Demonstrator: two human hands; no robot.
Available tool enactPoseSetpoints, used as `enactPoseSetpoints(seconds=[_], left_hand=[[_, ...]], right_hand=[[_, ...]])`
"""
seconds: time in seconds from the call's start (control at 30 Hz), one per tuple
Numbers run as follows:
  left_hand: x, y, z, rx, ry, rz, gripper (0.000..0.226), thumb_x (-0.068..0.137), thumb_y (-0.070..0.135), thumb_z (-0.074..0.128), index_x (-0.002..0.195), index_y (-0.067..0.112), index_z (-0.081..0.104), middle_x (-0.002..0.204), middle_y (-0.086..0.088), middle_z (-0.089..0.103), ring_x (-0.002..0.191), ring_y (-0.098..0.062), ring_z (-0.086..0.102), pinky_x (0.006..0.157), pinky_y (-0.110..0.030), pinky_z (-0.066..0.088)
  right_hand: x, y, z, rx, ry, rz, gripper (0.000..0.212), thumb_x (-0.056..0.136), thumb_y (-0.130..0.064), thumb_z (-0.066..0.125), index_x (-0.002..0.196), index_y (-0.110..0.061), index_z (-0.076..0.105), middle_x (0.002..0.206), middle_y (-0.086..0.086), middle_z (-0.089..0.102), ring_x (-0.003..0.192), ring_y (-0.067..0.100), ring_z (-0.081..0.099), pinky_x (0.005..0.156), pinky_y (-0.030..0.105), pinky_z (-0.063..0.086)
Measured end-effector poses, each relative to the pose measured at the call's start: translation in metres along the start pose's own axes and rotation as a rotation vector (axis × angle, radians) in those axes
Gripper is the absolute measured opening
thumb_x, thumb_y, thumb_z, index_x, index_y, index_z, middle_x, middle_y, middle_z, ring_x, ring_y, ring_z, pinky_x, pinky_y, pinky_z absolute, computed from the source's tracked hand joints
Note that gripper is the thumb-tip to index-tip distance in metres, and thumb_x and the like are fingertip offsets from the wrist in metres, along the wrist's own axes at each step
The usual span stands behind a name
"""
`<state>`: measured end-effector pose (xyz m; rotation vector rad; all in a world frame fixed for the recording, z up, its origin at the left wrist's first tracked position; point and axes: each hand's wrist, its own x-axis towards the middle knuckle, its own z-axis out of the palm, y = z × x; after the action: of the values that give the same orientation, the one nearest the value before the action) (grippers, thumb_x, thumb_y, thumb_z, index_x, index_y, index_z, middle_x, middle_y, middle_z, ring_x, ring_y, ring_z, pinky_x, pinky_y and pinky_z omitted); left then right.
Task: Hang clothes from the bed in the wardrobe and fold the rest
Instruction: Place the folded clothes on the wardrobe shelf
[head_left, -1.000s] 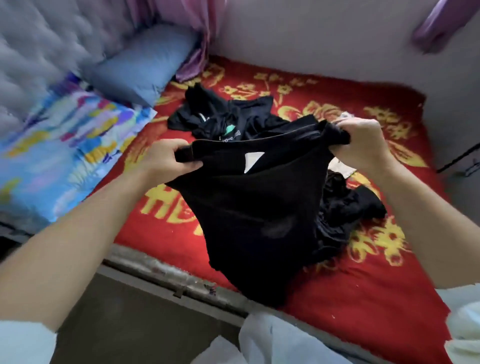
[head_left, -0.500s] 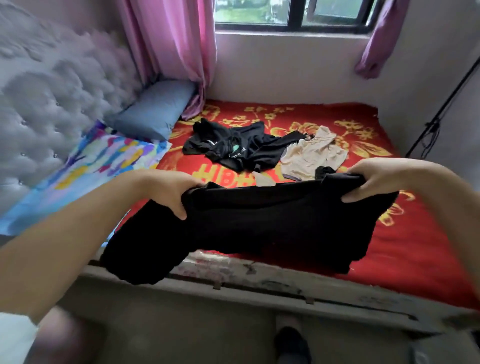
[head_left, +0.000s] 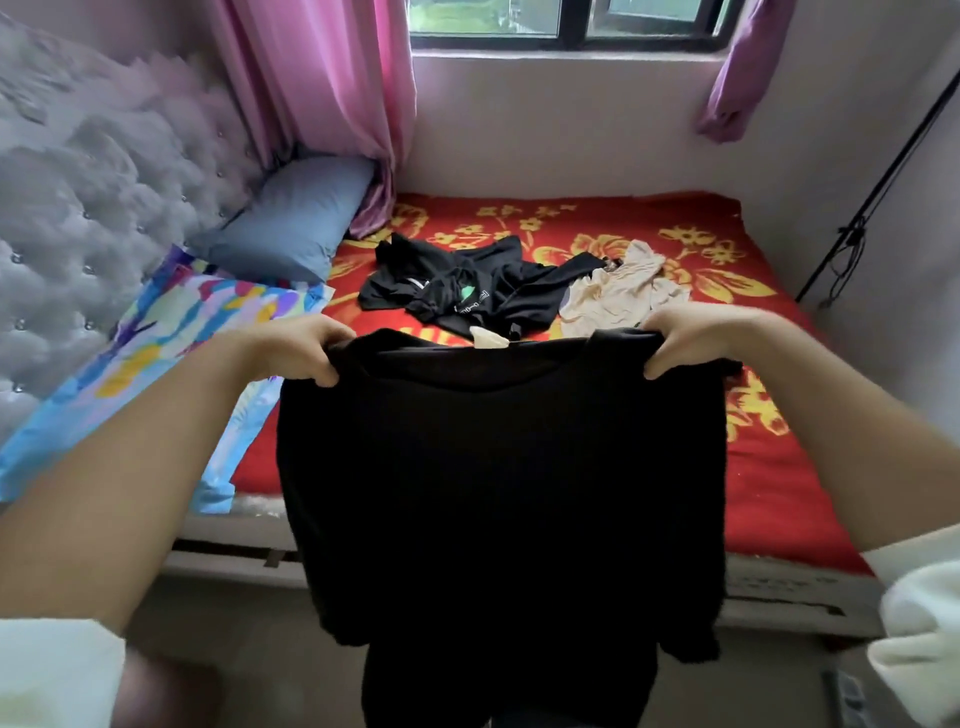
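A black garment (head_left: 498, 483) hangs spread out in front of me, over the near edge of the bed. My left hand (head_left: 298, 351) grips its top left corner and my right hand (head_left: 691, 338) grips its top right corner, fingers curled over the cloth. Behind it on the red flowered blanket (head_left: 769, 467) lie a crumpled black garment (head_left: 467, 291) with a green mark and a beige garment (head_left: 618, 296) beside it on the right. The wardrobe is not in view.
A blue pillow (head_left: 296, 218) and a multicoloured sheet (head_left: 171, 332) lie at the left by the tufted grey headboard (head_left: 88, 208). Pink curtains (head_left: 317, 88) frame the window. A black stand with cables (head_left: 852, 228) leans along the right wall.
Both hands lifted the black garment off the bed and shook it out; it now hangs flat and full length. The view rose from the bed surface to the whole bed and window.
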<state>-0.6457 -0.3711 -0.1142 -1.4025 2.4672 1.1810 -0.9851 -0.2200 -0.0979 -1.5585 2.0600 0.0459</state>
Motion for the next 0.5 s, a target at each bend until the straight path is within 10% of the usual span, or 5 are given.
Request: enactPoseSetpoints(seconds=[0.23,0.5], left_hand=[[0.136,-0.072,0.001,0.387,0.423,-0.125,0.026,0.079,0.009,0.056,0.059,0.015,0.040,0.062,-0.004,0.047,0.077,-0.029,0.053,0.060,-0.028,0.032],[0.316,-0.113,-0.016,0.525,0.412,-0.330,0.022,0.079,-0.005,0.045,0.092,0.007,0.057,0.102,-0.018,0.061,0.096,-0.036,0.056,0.067,-0.033,0.039]], right_hand=[[0.147,0.008,0.008,-0.202,0.221,-0.087,0.008,0.079,-0.005,0.051,0.075,-0.011,0.052,0.072,0.004,0.052,0.080,0.026,0.054,0.057,0.030,0.033],[0.355,0.062,0.034,-0.164,0.202,0.005,0.023,0.080,-0.008,0.052,0.100,-0.007,0.064,0.103,0.015,0.063,0.102,0.032,0.056,0.066,0.029,0.034]])
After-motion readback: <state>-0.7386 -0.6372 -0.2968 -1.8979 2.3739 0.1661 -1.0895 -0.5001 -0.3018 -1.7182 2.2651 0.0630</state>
